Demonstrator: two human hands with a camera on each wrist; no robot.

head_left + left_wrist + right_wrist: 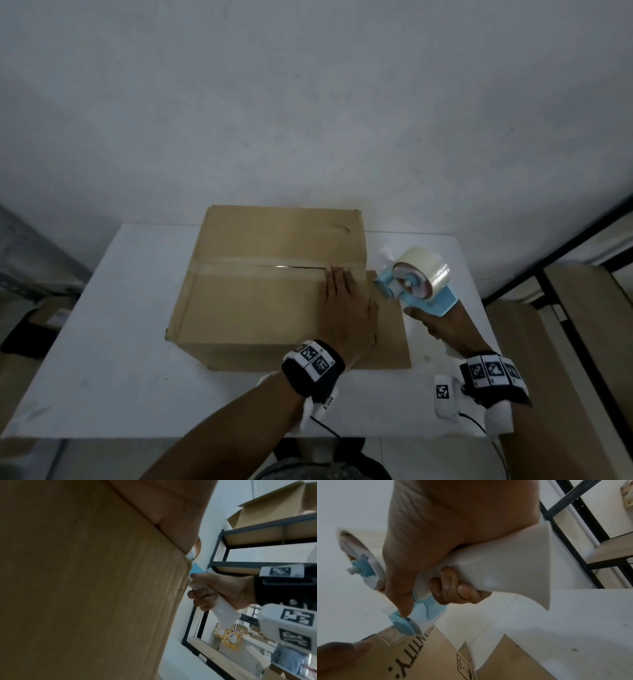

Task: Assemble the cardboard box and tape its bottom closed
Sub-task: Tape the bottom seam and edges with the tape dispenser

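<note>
Left hand (pixel 342 301) flat on box (pixel 260 301) seam | right hand (pixel 442 325) gripping tape gun (pixel 414 281) at the edge | risk: flaps spring apart, tape wrinkles

Pretty bare room, dim flat lighting. The white tabletop (pixel 113 342) sits pushed up against a plain white wall (pixel 308 102) that looks a bit scuffed. On the right there's a black metal shelving unit (pixel 223 545) with pale wooden shelf boards, cardboard boxes (pixel 267 508) stacked on its top shelf, plus some blurry clutter lower down.
</note>
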